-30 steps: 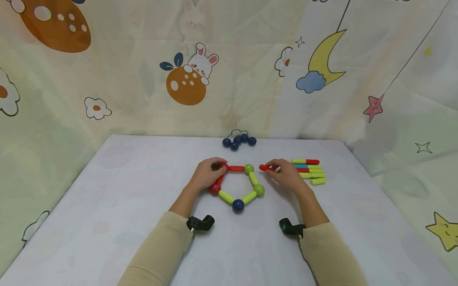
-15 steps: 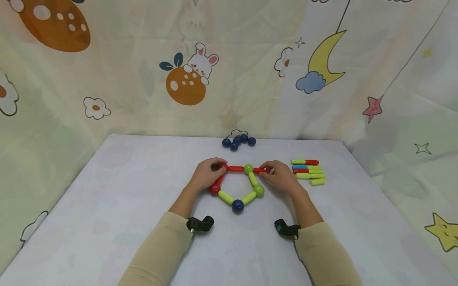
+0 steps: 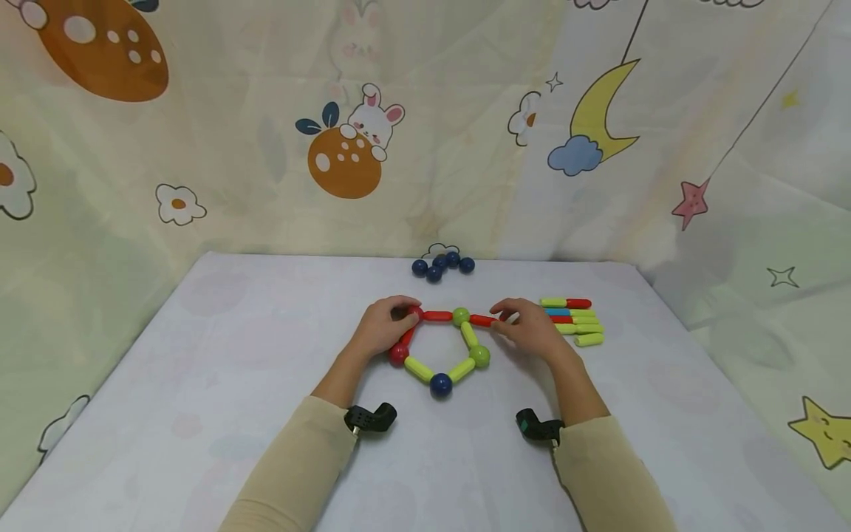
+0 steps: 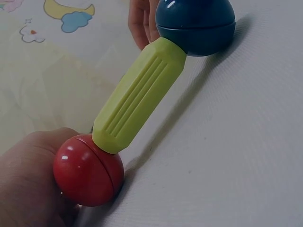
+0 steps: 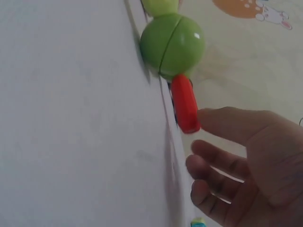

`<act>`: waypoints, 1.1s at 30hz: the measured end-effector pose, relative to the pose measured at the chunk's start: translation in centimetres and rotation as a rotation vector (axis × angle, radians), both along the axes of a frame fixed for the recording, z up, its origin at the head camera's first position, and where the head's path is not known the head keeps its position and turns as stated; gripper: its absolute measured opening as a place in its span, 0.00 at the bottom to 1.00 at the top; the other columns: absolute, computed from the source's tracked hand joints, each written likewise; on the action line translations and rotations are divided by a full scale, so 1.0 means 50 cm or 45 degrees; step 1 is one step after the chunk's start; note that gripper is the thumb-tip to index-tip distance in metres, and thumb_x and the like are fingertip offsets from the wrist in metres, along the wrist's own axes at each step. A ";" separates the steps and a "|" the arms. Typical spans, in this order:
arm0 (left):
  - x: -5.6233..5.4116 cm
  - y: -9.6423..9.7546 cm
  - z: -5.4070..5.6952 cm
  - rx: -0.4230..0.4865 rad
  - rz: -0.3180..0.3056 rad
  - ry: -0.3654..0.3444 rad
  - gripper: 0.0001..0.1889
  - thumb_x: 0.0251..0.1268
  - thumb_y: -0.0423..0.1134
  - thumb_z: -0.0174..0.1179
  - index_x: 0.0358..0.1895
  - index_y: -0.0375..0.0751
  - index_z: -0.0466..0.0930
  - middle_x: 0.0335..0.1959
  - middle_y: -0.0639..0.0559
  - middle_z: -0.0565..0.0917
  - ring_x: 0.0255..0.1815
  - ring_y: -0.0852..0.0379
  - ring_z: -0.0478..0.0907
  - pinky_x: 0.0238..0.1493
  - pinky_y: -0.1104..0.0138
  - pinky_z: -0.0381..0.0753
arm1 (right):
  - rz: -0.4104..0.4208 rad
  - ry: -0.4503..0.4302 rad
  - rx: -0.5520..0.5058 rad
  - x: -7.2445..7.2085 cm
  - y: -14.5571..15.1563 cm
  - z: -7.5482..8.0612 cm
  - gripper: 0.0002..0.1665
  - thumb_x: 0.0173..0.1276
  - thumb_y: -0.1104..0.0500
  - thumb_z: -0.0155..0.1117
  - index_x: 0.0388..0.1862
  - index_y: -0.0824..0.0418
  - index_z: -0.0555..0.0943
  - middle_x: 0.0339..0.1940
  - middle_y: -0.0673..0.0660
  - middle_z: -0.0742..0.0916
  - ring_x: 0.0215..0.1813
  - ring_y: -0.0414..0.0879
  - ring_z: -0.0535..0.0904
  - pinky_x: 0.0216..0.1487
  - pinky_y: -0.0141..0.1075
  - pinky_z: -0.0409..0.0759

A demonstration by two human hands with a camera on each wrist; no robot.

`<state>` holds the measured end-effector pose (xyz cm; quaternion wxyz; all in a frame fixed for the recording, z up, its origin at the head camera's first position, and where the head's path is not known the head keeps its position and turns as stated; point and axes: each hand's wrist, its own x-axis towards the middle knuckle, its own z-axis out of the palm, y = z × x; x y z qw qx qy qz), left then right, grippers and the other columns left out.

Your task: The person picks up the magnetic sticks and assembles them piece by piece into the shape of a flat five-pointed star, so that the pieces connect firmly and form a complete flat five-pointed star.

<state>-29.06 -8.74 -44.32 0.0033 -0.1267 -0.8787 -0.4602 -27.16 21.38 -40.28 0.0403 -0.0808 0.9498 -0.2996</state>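
Note:
A closed ring of magnetic balls and sticks lies on the table. My left hand [image 3: 384,326] grips the red ball [image 3: 417,312] at its back left corner. From the back green ball [image 3: 461,317], a red stick [image 3: 482,321] points outward to the right. My right hand [image 3: 530,329] is at this stick's free end, thumb touching or very near it, other fingers spread apart. The ring's front has a blue ball [image 3: 441,385], with a second red ball [image 3: 399,355] left and a second green ball [image 3: 479,357] right. In the left wrist view, a yellow-green stick [image 4: 139,97] joins red and blue balls.
Several dark blue balls [image 3: 434,274] cluster at the table's back edge. Right of my right hand lie rows of loose sticks [image 3: 588,320] in yellow-green, red and blue. A printed cloth [image 3: 465,207] hangs behind the table. Black cameras [image 3: 372,419] sit on both wrists.
My right hand brought the red stick leftward to the back green ball, where it now stays attached. Since then the hand has drawn back slightly right, its fingers parting. My left hand has stayed put.

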 end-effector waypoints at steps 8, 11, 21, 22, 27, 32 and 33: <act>0.001 0.000 0.002 0.001 -0.004 0.001 0.17 0.73 0.44 0.62 0.61 0.50 0.84 0.58 0.49 0.85 0.60 0.49 0.78 0.68 0.52 0.76 | -0.007 0.045 -0.049 0.012 0.038 0.023 0.21 0.75 0.54 0.65 0.64 0.60 0.81 0.55 0.63 0.85 0.50 0.57 0.83 0.46 0.43 0.82; 0.002 0.001 0.003 0.001 -0.002 -0.004 0.17 0.73 0.44 0.62 0.61 0.50 0.84 0.58 0.49 0.85 0.60 0.49 0.78 0.68 0.52 0.76 | -0.005 0.074 -0.041 0.017 0.051 0.029 0.21 0.75 0.56 0.65 0.64 0.61 0.81 0.55 0.64 0.85 0.50 0.57 0.83 0.48 0.44 0.82; 0.003 0.004 0.001 0.004 0.006 -0.013 0.17 0.73 0.44 0.62 0.62 0.50 0.84 0.58 0.50 0.85 0.60 0.50 0.78 0.68 0.51 0.75 | -0.052 0.127 -0.061 0.038 0.101 0.059 0.21 0.76 0.58 0.63 0.64 0.61 0.81 0.57 0.65 0.86 0.56 0.62 0.83 0.49 0.43 0.82; 0.004 0.005 0.001 0.003 0.005 -0.015 0.17 0.73 0.44 0.62 0.62 0.50 0.84 0.59 0.49 0.85 0.60 0.49 0.78 0.68 0.51 0.75 | -0.057 0.124 -0.060 0.040 0.107 0.063 0.20 0.76 0.58 0.63 0.64 0.61 0.81 0.57 0.65 0.86 0.57 0.62 0.83 0.48 0.42 0.81; 0.004 0.004 0.003 -0.006 0.001 -0.011 0.17 0.73 0.44 0.62 0.62 0.50 0.84 0.59 0.49 0.85 0.61 0.49 0.78 0.68 0.51 0.75 | -0.067 0.076 -0.064 0.052 0.132 0.083 0.21 0.76 0.57 0.61 0.65 0.60 0.80 0.61 0.65 0.85 0.60 0.62 0.82 0.49 0.42 0.80; 0.003 0.002 0.004 -0.006 0.002 0.002 0.17 0.73 0.43 0.63 0.62 0.50 0.84 0.59 0.49 0.85 0.62 0.49 0.78 0.69 0.51 0.75 | -0.066 0.040 -0.077 0.060 0.156 0.089 0.23 0.77 0.54 0.61 0.66 0.60 0.79 0.64 0.66 0.83 0.64 0.65 0.79 0.52 0.44 0.80; 0.002 0.002 0.003 -0.004 -0.001 -0.003 0.17 0.73 0.43 0.63 0.62 0.50 0.84 0.58 0.49 0.85 0.62 0.49 0.78 0.69 0.51 0.75 | -0.069 0.034 -0.078 0.062 0.161 0.090 0.23 0.77 0.53 0.61 0.66 0.60 0.79 0.64 0.67 0.83 0.63 0.65 0.79 0.52 0.43 0.80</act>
